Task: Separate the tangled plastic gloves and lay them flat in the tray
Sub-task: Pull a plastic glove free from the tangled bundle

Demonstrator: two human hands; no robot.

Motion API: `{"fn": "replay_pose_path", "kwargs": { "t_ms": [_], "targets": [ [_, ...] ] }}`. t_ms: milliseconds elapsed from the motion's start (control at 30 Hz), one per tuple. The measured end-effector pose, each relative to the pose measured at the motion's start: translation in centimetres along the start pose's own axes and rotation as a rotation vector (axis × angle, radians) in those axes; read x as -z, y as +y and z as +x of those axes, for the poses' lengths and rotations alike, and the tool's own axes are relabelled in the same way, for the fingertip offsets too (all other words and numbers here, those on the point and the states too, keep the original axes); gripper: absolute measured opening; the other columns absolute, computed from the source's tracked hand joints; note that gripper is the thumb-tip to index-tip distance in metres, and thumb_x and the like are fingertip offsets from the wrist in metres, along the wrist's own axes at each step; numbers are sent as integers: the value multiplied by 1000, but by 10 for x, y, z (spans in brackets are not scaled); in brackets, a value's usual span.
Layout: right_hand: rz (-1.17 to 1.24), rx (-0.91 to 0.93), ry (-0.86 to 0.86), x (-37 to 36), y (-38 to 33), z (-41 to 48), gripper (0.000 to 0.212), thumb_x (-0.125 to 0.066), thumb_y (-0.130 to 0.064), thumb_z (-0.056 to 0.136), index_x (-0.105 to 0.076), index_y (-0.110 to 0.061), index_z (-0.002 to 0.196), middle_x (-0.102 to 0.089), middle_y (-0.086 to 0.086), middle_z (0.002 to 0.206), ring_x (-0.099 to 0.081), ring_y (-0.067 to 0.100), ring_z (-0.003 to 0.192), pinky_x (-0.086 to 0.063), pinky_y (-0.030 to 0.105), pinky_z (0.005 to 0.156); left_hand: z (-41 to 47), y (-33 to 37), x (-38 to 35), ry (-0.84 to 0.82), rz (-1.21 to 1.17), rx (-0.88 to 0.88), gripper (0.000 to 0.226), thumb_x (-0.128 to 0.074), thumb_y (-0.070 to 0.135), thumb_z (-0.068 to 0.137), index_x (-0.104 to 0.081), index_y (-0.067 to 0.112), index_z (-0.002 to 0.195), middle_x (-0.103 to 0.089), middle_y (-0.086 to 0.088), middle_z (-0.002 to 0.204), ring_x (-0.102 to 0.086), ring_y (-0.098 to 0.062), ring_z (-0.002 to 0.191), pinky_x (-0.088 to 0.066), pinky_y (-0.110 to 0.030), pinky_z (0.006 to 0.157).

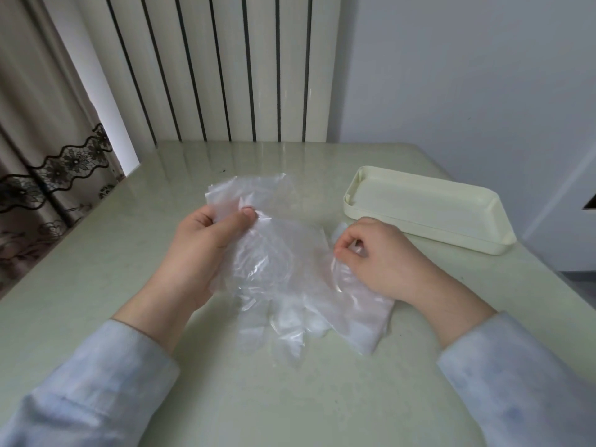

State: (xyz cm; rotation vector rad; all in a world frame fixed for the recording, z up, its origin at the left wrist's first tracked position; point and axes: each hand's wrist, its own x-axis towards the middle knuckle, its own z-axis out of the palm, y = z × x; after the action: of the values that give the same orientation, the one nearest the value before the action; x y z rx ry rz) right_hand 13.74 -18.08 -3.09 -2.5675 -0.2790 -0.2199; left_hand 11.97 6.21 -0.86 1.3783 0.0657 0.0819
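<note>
Pale blue sleeves (106, 379) sit nearest the viewer. Well left of the tray (435, 232), the left hand (206, 250) pinches the upper edge of the tangled plastic gloves (283, 272) between thumb and curled fingers. The clear heap lies on the table (80, 285), left of the tray. Just beside the tray's near rim, the right hand (377, 253) pinches a fold of the heap.

A glossy pale green table (129, 253) fills the lower view. Behind the table's far edge stands a cream radiator (225, 66) of tall vertical ribs. Left of the table hangs a beige curtain (38, 140) with dark lace trim. Behind the table's right side rises a plain pale wall (467, 75).
</note>
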Motion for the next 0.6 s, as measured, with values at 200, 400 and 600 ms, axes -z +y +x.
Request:
{"fn": "replay_pose_path", "kwargs": {
  "t_ms": [200, 400, 600],
  "targets": [
    [168, -170, 46, 10, -2, -2, 6, -74, -31, 88, -71, -30, 93, -59, -10, 105, -63, 7, 94, -46, 22, 78, -1, 1, -2, -11, -32, -3, 5, -67, 10, 93, -69, 7, 97, -68, 1, 65, -64, -9, 51, -48, -18, 45],
    [415, -173, -14, 32, -7, -9, 33, -74, -3, 82, -74, -35, 90, -72, -5, 106, -70, 5, 95, -61, 31, 74, -1, 2, -3, -18, -34, -16, 4, -66, 9, 93, -68, 9, 90, -66, 4, 61, -62, -8, 50, -46, -17, 45],
    [541, -78, -119, 27, -9, -10, 55, -46, 21, 85, -77, -24, 87, -78, -3, 95, -74, 7, 95, -58, 37, 79, 1, -1, -1, -21, -25, -6, 3, -69, 12, 92, -71, 11, 91, -69, 0, 68, -66, -12, 56, -51, -21, 50]
  ]
}}
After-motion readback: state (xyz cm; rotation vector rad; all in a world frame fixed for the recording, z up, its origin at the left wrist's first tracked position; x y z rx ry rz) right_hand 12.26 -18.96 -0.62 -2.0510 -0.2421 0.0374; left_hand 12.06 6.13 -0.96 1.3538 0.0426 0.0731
